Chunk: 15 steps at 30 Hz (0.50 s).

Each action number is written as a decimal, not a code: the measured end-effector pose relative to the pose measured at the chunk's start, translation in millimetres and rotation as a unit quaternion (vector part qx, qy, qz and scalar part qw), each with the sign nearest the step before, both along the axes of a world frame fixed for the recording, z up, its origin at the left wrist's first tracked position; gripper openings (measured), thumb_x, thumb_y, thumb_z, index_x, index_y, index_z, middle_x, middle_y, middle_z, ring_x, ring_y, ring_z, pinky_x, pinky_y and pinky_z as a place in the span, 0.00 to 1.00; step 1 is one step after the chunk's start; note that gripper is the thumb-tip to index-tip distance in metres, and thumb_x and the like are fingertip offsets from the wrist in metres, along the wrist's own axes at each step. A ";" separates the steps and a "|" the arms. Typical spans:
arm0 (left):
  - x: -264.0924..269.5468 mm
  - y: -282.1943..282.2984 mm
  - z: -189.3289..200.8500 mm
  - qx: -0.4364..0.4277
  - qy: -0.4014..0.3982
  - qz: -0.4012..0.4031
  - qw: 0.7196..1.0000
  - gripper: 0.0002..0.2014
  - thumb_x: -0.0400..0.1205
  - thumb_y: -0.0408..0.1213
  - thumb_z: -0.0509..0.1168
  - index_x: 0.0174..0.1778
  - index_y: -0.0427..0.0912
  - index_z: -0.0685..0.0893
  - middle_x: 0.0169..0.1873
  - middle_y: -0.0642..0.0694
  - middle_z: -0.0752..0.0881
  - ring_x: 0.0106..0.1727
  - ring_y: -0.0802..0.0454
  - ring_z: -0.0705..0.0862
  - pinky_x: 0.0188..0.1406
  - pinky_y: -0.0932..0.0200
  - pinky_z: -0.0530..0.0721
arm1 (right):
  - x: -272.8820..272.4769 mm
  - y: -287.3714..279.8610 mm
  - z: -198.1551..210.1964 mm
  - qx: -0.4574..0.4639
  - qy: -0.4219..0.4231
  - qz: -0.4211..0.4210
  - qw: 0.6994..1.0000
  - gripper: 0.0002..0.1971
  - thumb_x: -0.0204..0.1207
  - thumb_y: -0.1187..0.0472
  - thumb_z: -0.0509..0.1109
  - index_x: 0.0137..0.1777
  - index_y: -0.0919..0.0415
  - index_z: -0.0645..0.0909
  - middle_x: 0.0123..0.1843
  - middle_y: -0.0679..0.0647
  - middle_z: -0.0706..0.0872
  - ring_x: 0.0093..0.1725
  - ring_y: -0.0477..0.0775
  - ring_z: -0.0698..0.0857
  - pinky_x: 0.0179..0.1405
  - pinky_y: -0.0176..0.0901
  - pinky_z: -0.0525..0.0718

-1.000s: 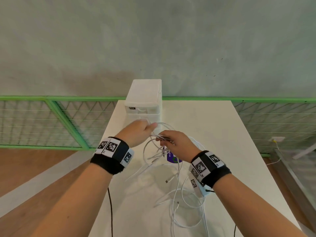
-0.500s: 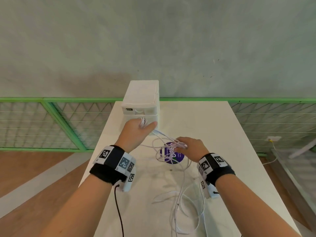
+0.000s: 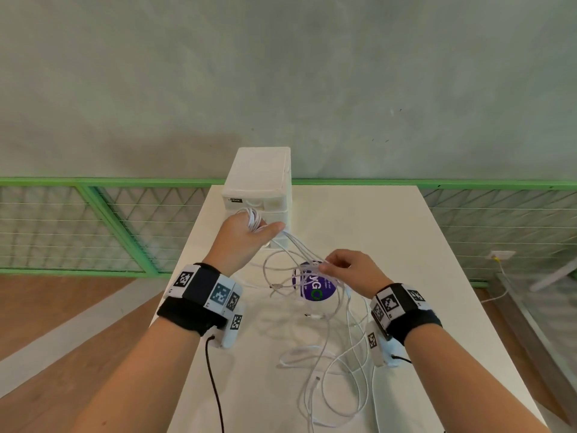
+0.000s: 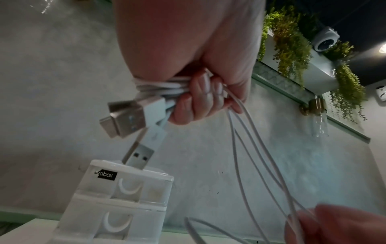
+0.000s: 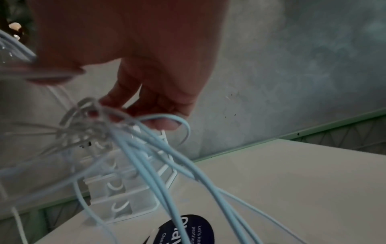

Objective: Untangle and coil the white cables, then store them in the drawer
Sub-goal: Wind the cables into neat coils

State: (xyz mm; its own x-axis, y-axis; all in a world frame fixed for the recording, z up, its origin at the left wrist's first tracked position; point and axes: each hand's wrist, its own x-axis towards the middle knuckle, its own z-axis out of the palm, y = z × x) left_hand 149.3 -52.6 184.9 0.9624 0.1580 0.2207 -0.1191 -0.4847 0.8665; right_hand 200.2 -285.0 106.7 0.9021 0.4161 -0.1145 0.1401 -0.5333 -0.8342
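Having been spread apart from an earlier near-touching position, the left hand [image 3: 246, 232] grips coiled white cables [image 4: 165, 86] before the drawer unit [image 3: 259, 182], while strands are pinched by the right hand [image 3: 349, 270] above the table [image 3: 390, 245], suggesting untangling underway.

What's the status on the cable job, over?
Left hand grips coiled white cables. Right hand pinches loose strands. Drawer unit shut; tangle on table.
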 end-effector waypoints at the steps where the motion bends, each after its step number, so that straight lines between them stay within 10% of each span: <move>1: -0.9 0.4 0.3 0.003 0.000 0.006 1.000 0.28 0.76 0.41 0.72 0.26 0.47 0.56 0.23 0.54 0.60 0.31 0.53 0.65 0.34 0.58 0.66 | -0.8 -0.4 0.2 -0.013 0.029 0.027 0.999 0.17 0.75 0.43 0.67 0.45 0.57 0.85 0.44 0.55 0.87 0.45 0.56 0.83 0.44 0.42 0.74; 5: 1.3 4.7 4.3 -0.030 -0.014 0.079 0.996 0.27 0.77 0.44 0.71 0.25 0.43 0.57 0.23 0.49 0.57 0.24 0.56 0.58 0.26 0.57 0.64 | -0.7 1.2 -9.6 -0.147 0.037 0.052 0.987 0.14 0.71 0.36 0.67 0.42 0.45 0.84 0.35 0.42 0.80 0.39 0.47 0.78 0.37 0.38 0.71; 9: 0.1 -1.0 7.6 0.009 -0.046 0.052 0.998 0.28 0.77 0.44 0.71 0.23 0.46 0.56 0.22 0.51 0.58 0.23 0.56 0.58 0.26 0.62 0.60 | 0.5 7.2 -20.3 -0.249 -0.030 0.013 0.968 0.19 0.73 0.46 0.68 0.29 0.58 0.72 0.28 0.51 0.71 0.34 0.55 0.75 0.27 0.42 0.66; 15: 0.4 -1.7 3.0 0.043 -0.033 0.048 0.997 0.29 0.77 0.47 0.70 0.24 0.47 0.55 0.22 0.51 0.58 0.24 0.56 0.59 0.27 0.62 0.60 | 1.9 8.1 -12.4 0.009 -0.001 -0.080 0.997 0.04 0.76 0.62 0.64 0.41 0.60 0.77 0.38 0.61 0.85 0.37 0.59 0.82 0.40 0.46 0.77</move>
